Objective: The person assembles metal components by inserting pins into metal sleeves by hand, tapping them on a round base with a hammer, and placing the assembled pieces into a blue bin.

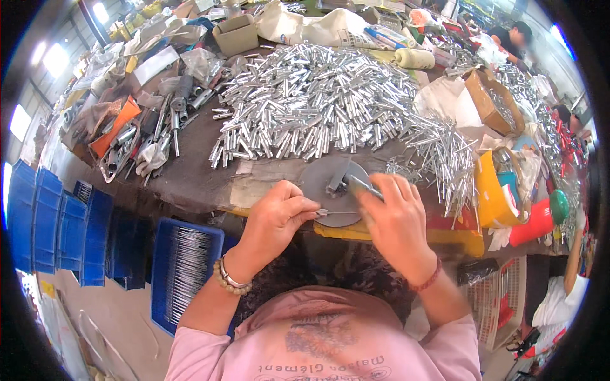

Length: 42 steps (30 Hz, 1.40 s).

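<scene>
A round grey metal disc [340,218] lies at the table's near edge, between my hands. My left hand [276,213] is closed in a pinch at the disc's left side, holding a thin metal rod [337,212] that reaches across the disc's near part. My right hand [395,219] is wrapped around the handle of what looks like a small hammer [338,178], its dark blocky head over the disc. Motion blurs the right fingers a little. Beyond the disc spreads a big heap of short silver metal tubes [318,101].
Thin metal pins [445,159] lie at the heap's right. A yellow container [499,190] and a red bottle with a green cap [534,222] stand further right. Tools and an orange piece [115,127] clutter the left. Below sits a blue crate [159,273] of rods.
</scene>
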Available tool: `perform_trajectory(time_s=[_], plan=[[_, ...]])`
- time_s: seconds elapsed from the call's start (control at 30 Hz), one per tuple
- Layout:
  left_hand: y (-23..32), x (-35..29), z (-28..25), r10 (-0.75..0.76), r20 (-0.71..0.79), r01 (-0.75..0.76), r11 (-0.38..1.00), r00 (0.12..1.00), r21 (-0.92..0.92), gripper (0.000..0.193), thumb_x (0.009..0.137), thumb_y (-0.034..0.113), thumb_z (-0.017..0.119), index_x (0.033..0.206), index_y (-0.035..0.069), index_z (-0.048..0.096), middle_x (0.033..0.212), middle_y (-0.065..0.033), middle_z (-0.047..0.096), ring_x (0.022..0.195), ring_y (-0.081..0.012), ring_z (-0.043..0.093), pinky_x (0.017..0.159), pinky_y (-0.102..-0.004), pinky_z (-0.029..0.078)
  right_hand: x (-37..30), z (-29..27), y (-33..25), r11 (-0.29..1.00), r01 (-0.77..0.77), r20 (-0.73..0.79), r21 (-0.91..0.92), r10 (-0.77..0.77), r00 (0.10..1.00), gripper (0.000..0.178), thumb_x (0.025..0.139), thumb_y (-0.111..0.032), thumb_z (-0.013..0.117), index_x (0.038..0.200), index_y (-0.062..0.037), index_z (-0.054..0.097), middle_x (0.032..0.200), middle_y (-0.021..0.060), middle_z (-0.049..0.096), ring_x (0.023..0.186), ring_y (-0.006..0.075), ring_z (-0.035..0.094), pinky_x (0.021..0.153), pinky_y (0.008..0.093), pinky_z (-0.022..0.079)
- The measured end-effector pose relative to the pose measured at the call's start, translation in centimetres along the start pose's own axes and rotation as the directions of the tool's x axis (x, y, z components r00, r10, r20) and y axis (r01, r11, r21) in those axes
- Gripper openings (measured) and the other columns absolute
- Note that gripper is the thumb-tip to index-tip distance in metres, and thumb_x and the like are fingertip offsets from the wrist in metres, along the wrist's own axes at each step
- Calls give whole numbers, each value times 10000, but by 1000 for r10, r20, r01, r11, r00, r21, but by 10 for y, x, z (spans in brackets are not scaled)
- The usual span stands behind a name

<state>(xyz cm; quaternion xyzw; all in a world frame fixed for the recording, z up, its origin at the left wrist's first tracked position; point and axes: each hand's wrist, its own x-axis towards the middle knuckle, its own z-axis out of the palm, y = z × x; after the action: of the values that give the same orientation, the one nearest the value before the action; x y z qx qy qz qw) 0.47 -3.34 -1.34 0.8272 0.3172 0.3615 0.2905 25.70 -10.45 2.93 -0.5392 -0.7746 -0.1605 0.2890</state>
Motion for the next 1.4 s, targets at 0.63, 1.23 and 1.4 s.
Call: perform_trajectory(time_s=[0.63, 1.23, 1.4], plan=[[41, -48, 27, -598, 151, 528, 526, 787, -667, 597, 1148, 112, 626, 1694, 88, 385, 1105, -88, 798, 776, -67, 665, 627, -223, 555, -50, -3, -58, 336, -752, 700, 567, 283, 655, 197, 1015, -59, 776, 1172, -1, 672, 715, 35, 616, 608, 79, 566, 568, 305, 453], [18, -82, -14, -664, 67, 333, 283, 745, -899, 558, 1078, 66, 714, 1582, 115, 480, 1166, -136, 793, 718, -45, 550, 600, -200, 415, -36, 16, -83, 385, -692, 647, 610, 263, 716, 370, 953, -1, 824, 1297, 3, 686, 988, 81, 783, 849, 147, 744, 761, 299, 592], [35, -71, -13, -600, 121, 316, 231, 791, -920, 614, 1097, 94, 702, 1650, 127, 435, 1246, -112, 797, 769, -45, 578, 651, -198, 460, -33, 24, -97, -93, -829, 834, 551, 83, 545, 388, 990, -45, 813, 1356, 0, 691, 1113, 80, 807, 979, 136, 754, 843, 320, 612]])
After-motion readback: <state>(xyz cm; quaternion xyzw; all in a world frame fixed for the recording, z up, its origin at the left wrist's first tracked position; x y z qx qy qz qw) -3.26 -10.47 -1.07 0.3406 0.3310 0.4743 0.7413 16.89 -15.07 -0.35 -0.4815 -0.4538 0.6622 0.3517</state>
